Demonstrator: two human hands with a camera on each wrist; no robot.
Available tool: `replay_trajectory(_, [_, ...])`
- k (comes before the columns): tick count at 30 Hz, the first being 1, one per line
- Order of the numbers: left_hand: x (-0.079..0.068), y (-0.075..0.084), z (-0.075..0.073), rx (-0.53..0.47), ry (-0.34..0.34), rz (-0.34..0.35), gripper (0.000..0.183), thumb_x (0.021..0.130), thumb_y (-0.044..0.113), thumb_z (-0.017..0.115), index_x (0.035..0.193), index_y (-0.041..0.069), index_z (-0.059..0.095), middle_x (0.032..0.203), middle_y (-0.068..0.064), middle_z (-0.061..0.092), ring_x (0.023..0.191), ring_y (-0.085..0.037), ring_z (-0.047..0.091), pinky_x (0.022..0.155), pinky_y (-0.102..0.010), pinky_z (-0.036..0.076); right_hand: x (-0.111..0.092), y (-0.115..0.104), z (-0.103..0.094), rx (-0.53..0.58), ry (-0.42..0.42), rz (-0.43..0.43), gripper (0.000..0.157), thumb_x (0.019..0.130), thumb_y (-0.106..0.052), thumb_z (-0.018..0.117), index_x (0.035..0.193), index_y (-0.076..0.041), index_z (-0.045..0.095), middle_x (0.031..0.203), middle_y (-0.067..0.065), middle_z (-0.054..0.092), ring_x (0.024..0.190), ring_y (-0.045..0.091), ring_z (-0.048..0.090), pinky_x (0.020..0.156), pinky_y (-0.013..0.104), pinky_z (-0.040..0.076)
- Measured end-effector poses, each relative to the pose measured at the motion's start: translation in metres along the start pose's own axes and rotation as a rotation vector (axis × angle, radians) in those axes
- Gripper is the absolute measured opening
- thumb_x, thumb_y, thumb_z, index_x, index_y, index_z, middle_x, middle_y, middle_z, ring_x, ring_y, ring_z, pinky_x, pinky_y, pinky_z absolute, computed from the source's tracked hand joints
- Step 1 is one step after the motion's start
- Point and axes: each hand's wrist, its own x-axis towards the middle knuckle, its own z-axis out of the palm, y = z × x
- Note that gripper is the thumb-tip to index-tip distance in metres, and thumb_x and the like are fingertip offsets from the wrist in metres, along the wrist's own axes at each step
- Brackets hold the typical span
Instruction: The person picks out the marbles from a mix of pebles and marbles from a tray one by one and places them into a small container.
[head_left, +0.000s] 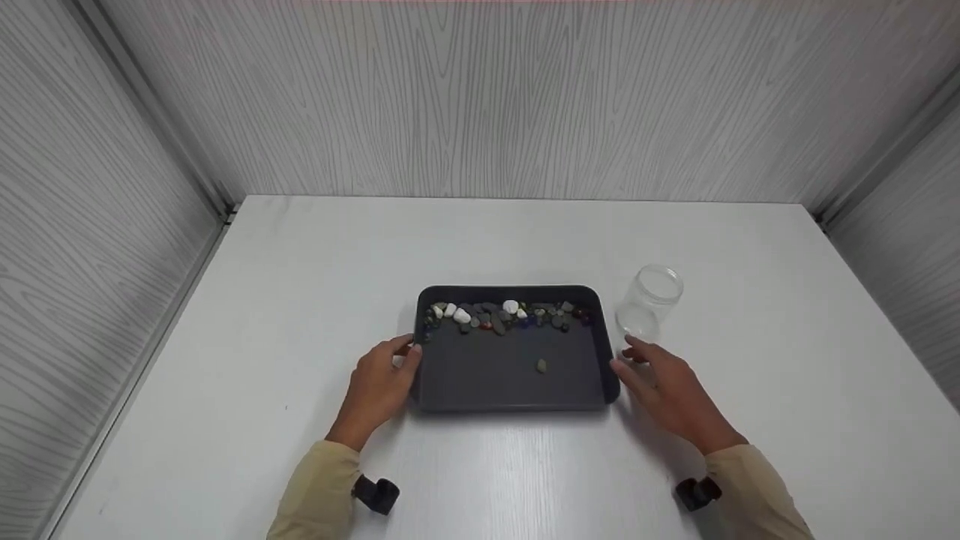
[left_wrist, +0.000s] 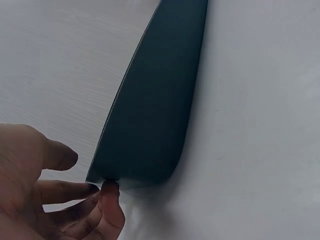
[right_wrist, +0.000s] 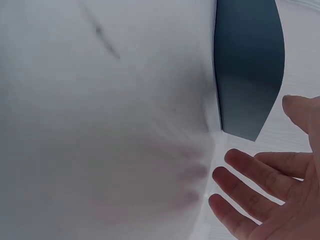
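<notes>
A dark grey rectangular tray [head_left: 487,382] lies on the white table. Pebbles [head_left: 499,322] in grey and white, mixed with small coloured pieces, are bunched along its far wall, and one greenish pebble [head_left: 541,366] sits apart toward the front right. My left hand [head_left: 381,381] is at the tray's left side; in the left wrist view its fingertips [left_wrist: 110,187] meet the end of the tray wall, the thumb standing off. Beside the right wall is my right hand [head_left: 667,386], fingers spread and loosely bent. The right wrist view shows those fingers [right_wrist: 240,195] apart from the tray wall [right_wrist: 250,75], holding nothing.
A clear, open-topped jar [head_left: 651,304] stands just right of the tray, beyond my right hand. The white tabletop [head_left: 337,255] reaches back to a wood-grain panel [head_left: 525,105], with similar panels at both sides.
</notes>
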Motion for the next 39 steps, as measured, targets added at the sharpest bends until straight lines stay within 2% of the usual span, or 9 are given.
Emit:
replay_trajectory(6, [0.0,-0.003,0.002,-0.028,-0.011,0.003,0.046,0.108,0.024,0.048,0.144,-0.004,0.052,0.132,-0.019,0.062,0.129,-0.035,0.053,0.106,-0.054,0.042,0.002,-0.004,0.004,0.016,-0.005,0.015,0.061,0.105,-0.037,0.057,0.145,0.007,0.047,0.128,0.023,0.064,0.123,0.039,0.058,0.105,0.059,0.041])
replay_trajectory(10, [-0.001,-0.005,0.003,-0.041,-0.019,0.024,0.045,0.108,0.021,0.047,0.144,-0.005,0.051,0.137,-0.021,0.058,0.133,-0.037,0.051,0.109,-0.054,0.04,0.003,-0.008,0.004,0.026,-0.003,0.01,0.06,0.105,-0.037,0.057,0.145,0.007,0.048,0.129,0.023,0.063,0.122,0.039,0.058,0.104,0.059,0.042])
replay_trajectory(21, [-0.001,-0.01,0.004,-0.053,-0.05,0.066,0.045,0.11,0.02,0.045,0.146,-0.007,0.047,0.133,-0.02,0.059,0.13,-0.037,0.054,0.108,-0.053,0.041,0.009,-0.016,0.0,-0.033,0.012,-0.013,0.06,0.105,-0.037,0.057,0.146,0.007,0.047,0.128,0.022,0.063,0.121,0.039,0.058,0.102,0.058,0.044])
replay_trajectory(30, [-0.001,-0.011,0.005,-0.046,-0.055,0.078,0.045,0.109,0.018,0.047,0.145,-0.008,0.047,0.13,-0.019,0.06,0.127,-0.036,0.055,0.106,-0.054,0.043,0.02,-0.029,-0.005,-0.088,0.074,-0.114,0.052,0.103,-0.028,0.062,0.14,0.008,0.053,0.125,0.021,0.065,0.115,0.037,0.062,0.097,0.055,0.049])
replay_trajectory(39, [-0.002,-0.013,0.006,-0.035,-0.046,0.097,0.044,0.108,0.016,0.047,0.145,-0.009,0.047,0.13,-0.019,0.06,0.128,-0.036,0.055,0.106,-0.054,0.043,0.039,-0.049,-0.01,-0.13,0.065,-0.166,0.048,0.102,-0.025,0.064,0.138,0.005,0.057,0.123,0.02,0.066,0.113,0.035,0.063,0.097,0.054,0.049])
